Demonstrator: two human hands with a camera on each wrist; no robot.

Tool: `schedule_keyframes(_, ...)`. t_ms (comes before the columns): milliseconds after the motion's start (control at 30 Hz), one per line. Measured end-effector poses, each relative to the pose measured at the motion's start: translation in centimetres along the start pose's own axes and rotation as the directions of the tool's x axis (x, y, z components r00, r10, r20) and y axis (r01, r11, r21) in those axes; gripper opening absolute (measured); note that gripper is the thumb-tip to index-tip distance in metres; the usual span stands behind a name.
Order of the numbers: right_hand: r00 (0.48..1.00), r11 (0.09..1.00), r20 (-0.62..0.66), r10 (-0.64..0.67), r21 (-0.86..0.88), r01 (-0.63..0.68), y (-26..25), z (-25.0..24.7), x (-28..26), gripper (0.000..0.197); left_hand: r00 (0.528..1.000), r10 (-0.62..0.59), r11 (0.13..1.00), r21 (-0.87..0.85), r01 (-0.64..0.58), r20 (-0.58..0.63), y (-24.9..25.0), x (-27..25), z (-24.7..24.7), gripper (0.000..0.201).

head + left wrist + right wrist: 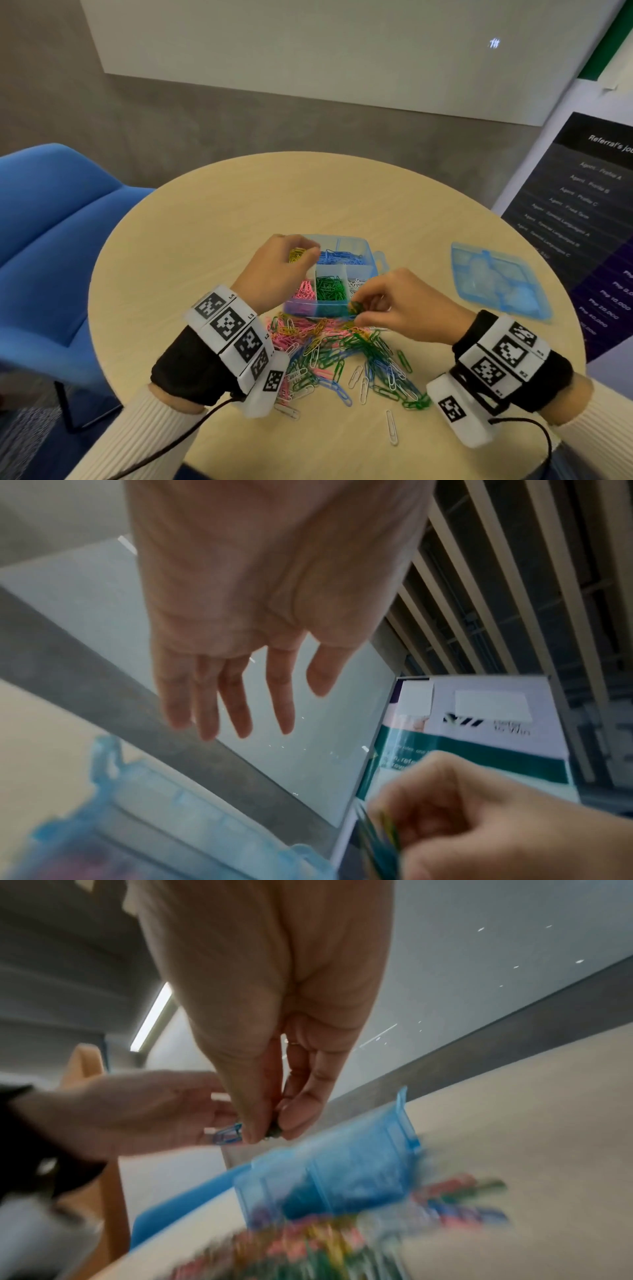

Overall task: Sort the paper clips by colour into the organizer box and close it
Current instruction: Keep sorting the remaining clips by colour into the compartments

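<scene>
The translucent blue organizer box (pixel 371 255) stands open at the middle of the round table, with yellow, blue, pink, green and white clips in separate compartments. My left hand (pixel 291 260) hovers over the yellow compartment; in the left wrist view its fingers (pixel 232 696) hang straight and hold nothing. My right hand (pixel 358 310) pinches a small bunch of green paper clips (pixel 354 306) at the box's near edge, over the mixed pile of clips (pixel 342 356). The right wrist view shows thumb and fingers (pixel 298 1118) closed on the dark clips above the box (pixel 325 1172).
The box's blue lid (pixel 496 281) lies flat to the right, apart from the box. A lone white clip (pixel 392 426) lies near the table's front edge. A blue chair (pixel 51 240) stands to the left and a dark banner (pixel 582 222) to the right of the table (pixel 342 192).
</scene>
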State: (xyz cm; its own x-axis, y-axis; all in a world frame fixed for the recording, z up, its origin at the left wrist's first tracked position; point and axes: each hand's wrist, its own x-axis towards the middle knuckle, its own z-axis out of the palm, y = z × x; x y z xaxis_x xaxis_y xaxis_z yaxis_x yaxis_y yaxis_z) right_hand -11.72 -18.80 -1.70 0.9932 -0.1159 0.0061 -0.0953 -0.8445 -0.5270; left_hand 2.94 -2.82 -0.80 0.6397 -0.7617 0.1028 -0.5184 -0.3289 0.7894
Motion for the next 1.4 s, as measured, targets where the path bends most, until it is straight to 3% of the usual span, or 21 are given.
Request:
schedule_keyframes(67, 0.997, 0.998, -0.080, 0.006, 0.066, 0.000, -0.4, -1.3, -0.1, 0.014, 0.999, -0.042, 0.973, -0.225, 0.045, 0.018, 0.7, -0.2, 0.3, 0.036)
schedule_keyframes(133, 0.988, 0.993, -0.156, 0.002, 0.113, 0.016, -0.8, -2.4, -0.1, 0.014, 0.982, -0.134, 0.854, -0.488, 0.181, 0.130, 1.3, -0.3, 1.1, 0.041)
schedule_keyframes(200, 0.975, 0.992, -0.220, -0.030, 0.112, 0.056, -1.5, -3.0, 0.0, 0.011, 0.930, -0.208, 0.612, -0.702, 0.365, 0.302, 1.8, -0.4, 2.3, 0.047)
schedule_keyframes(267, 0.960, 0.990, -0.274, -0.061, 0.108, 0.094, -2.2, -3.0, 0.1, 0.009, 0.866, -0.206, 0.288, -0.818, 0.498, 0.455, 2.1, -0.6, 3.8, 0.047)
schedule_keyframes(367, 0.951, 0.994, -0.305, -0.059, 0.072, 0.085, -2.9, -2.4, 0.4, 0.013, 0.815, -0.096, -0.118, -0.820, 0.560, 0.571, 2.2, -0.9, 5.3, 0.044)
schedule_keyframes(433, 0.954, 0.995, -0.297, -0.031, 0.078, 0.056, -2.9, -2.3, 0.5, 0.017, 0.805, -0.071, -0.287, -0.785, 0.549, 0.589, 2.3, -1.1, 5.6, 0.030)
schedule_keyframes(567, 0.961, 0.987, -0.275, 0.021, 0.161, 0.024, -2.7, -2.7, 0.6, 0.020, 0.803, -0.101, -0.313, -0.785, 0.535, 0.587, 2.1, -1.1, 5.5, 0.026)
schedule_keyframes(733, 0.972, 0.982, -0.229, 0.046, 0.188, -0.002, -2.9, -3.2, 1.1, 0.013, 0.799, -0.088, -0.297, -0.781, 0.549, 0.595, 2.2, -1.2, 5.3, 0.037)
schedule_keyframes(867, 0.980, 0.993, -0.192, 0.052, 0.118, -0.030, -2.9, -3.1, 1.3, 0.008, 0.807, -0.090, -0.297, -0.789, 0.537, 0.583, 2.2, -1.3, 5.1, 0.046)
schedule_keyframes(1067, 0.981, 0.997, -0.186, 0.049, 0.074, -0.036, -3.4, -3.0, 1.7, 0.012, 0.825, -0.128, -0.255, -0.822, 0.509, 0.551, 2.1, -1.2, 4.9, 0.038)
schedule_keyframes(1233, 0.968, 0.999, -0.247, 0.048, 0.025, -0.043, -3.9, -3.2, 2.5, 0.010, 0.825, -0.171, -0.225, -0.837, 0.499, 0.538, 1.8, -1.0, 5.0, 0.048)
schedule_keyframes(1400, 0.937, 0.998, -0.346, 0.036, 0.059, -0.016, -4.7, -4.3, 6.5, 0.011, 0.798, -0.226, -0.322, -0.816, 0.481, 0.559, 1.2, -0.9, 5.2, 0.060)
